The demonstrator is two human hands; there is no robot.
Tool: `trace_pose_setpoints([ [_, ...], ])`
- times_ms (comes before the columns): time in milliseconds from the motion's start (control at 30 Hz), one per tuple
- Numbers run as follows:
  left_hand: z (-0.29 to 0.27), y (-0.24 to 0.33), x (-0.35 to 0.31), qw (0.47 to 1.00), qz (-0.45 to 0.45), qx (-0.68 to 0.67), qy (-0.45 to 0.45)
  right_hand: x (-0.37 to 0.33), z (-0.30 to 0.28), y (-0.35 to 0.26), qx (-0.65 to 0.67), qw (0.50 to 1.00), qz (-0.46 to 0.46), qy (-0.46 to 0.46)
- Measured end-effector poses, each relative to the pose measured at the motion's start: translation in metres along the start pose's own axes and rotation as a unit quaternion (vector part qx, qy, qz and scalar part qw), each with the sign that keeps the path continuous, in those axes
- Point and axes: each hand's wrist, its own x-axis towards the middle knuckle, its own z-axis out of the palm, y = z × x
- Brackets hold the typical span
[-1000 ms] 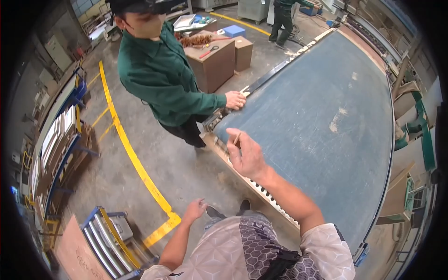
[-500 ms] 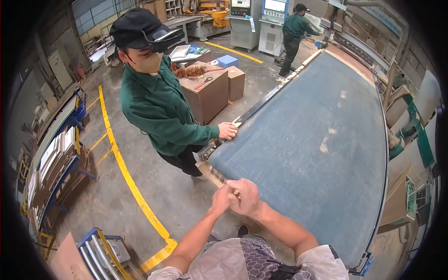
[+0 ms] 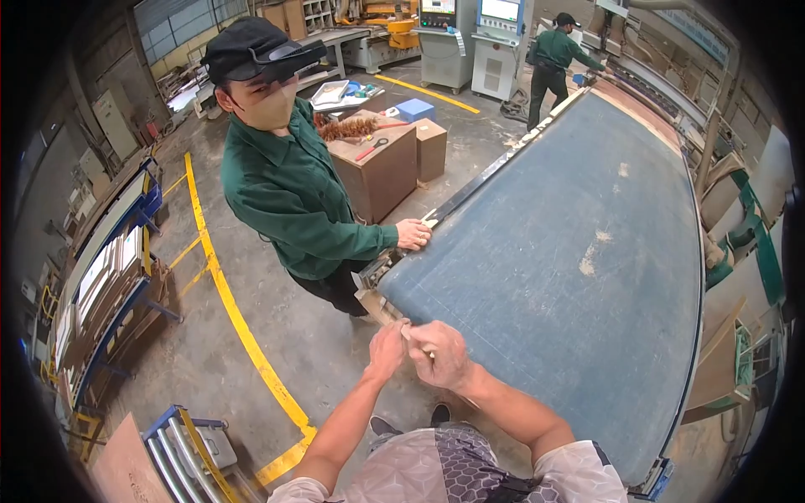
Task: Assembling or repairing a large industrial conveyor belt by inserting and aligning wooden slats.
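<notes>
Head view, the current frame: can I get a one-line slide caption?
The wearer's left hand and right hand meet beside a blue-grey worktable; a green-shirted co-worker rests one hand at its edge.

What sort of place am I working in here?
Probably an industrial workshop, perhaps one handling boards: a long blue-grey machine bed fills the right side, control cabinets with screens stand behind, and stacked boards line the left.

Grey floor [image 3: 285, 356], yellow line [image 3: 246, 329], windows [image 3: 172, 38]
</notes>
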Motion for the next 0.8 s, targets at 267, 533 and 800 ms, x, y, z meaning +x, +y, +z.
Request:
trace_pose_setpoints([
  [267,0.019,-0.004,0.002,0.998,0.007,0.054,-0.04,-0.005,-0.018,0.001,-0.015,0.999,0.033,0.002],
  [533,0.027,-0.006,-0.007,0.996,-0.02,0.081,-0.04,-0.03,-0.021,-0.004,-0.019,0.997,0.071,-0.035],
  [800,0.02,-0.011,-0.002,0.997,-0.04,0.063,-0.019,-0.032,-0.017,0.001,0.009,0.998,0.053,-0.031],
])
